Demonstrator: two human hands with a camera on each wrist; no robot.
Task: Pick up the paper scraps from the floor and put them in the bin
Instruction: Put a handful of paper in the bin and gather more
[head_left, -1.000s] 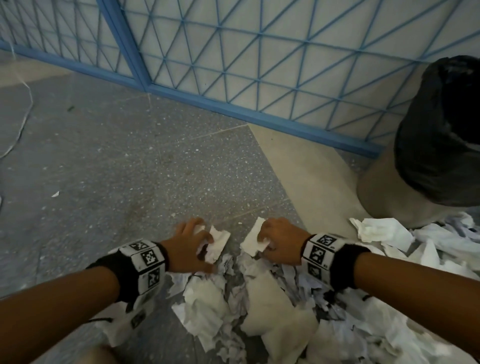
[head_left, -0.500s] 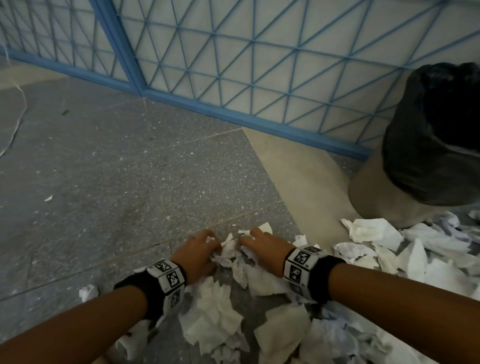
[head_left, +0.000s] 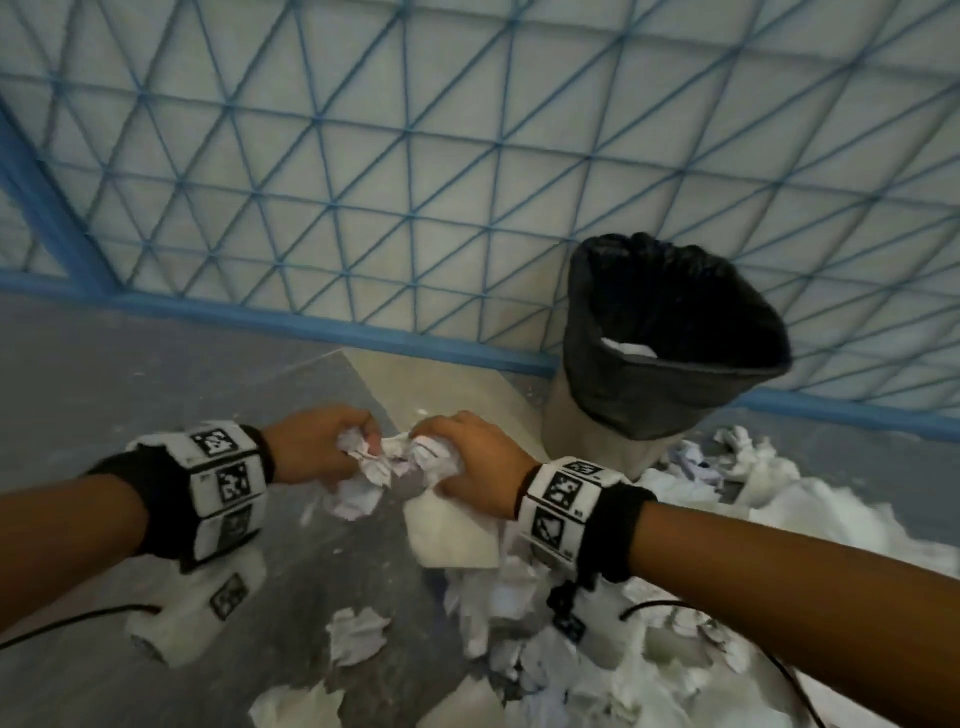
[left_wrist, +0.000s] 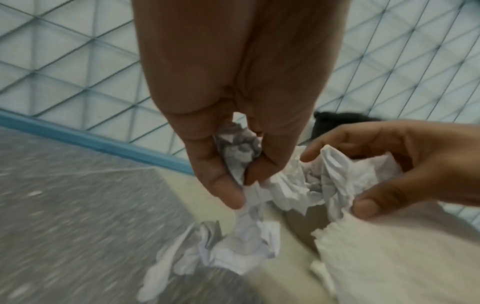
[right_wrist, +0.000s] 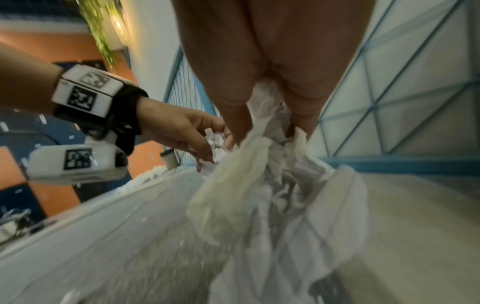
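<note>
Both hands are lifted above the floor with a shared bunch of crumpled white paper scraps (head_left: 384, 462) between them. My left hand (head_left: 324, 447) grips its side of the bunch (left_wrist: 241, 164), thumb and fingers curled round it. My right hand (head_left: 467, 462) clutches the other side (right_wrist: 262, 164), and a large sheet (head_left: 452, 530) hangs below it. The bin (head_left: 670, 353), beige with a black liner, stands to the upper right of the hands, with some white paper (head_left: 628, 347) inside. More scraps (head_left: 571, 665) lie heaped on the floor below and to the right.
A blue-framed lattice wall panel (head_left: 415, 182) runs right behind the bin. Grey speckled floor (head_left: 130, 374) lies to the left, a beige tile (head_left: 441, 384) by the bin. A loose crumpled scrap (head_left: 358, 639) sits below the hands. Thin black cables (head_left: 78, 621) trail from both wrists.
Both hands have closed on the scraps and risen from the floor with the bunch. The view has tilted up and right, so the bin's opening now shows.
</note>
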